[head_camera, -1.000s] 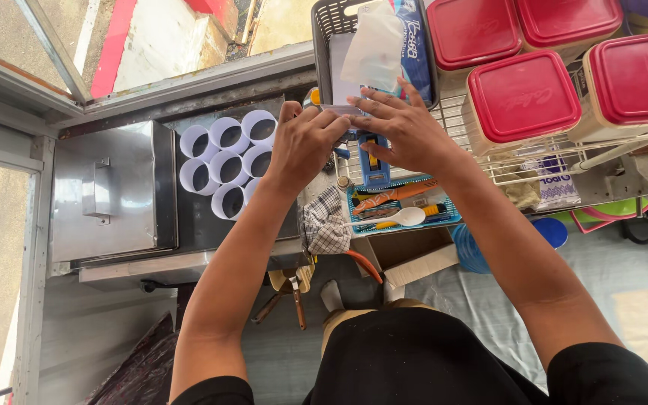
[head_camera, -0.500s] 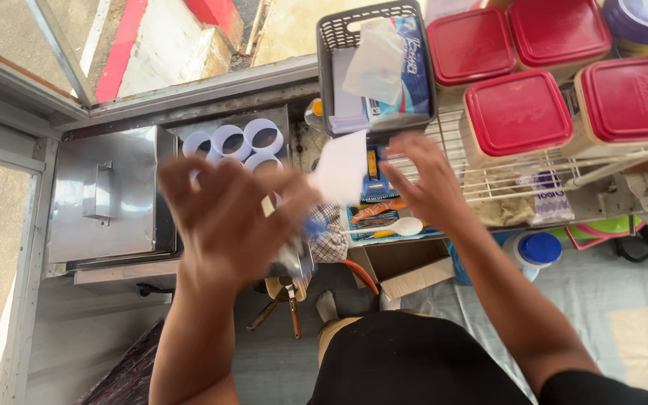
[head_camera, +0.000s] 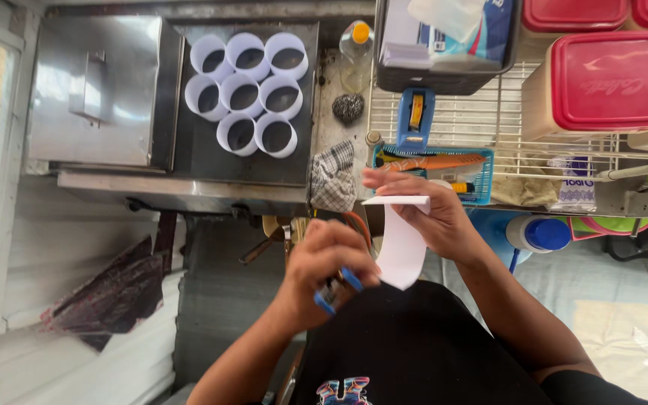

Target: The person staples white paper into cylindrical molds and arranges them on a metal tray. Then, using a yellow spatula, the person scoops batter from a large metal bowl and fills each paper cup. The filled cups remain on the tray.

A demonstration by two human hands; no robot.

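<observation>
1. Steel box (head_camera: 91, 90) sits far left; beside it eight paper rings (head_camera: 247, 90) stand upright on the dark tray (head_camera: 196, 150).
2. Left hand (head_camera: 331, 270) is closed round a blue-handled tool (head_camera: 335, 289), seemingly scissors.
3. Right hand (head_camera: 421, 214) pinches the white paper strip (head_camera: 400, 244) at its top edge; the strip hangs curved.
4. Judgement: keep the strip taut and square, blades clear of fingers.
</observation>
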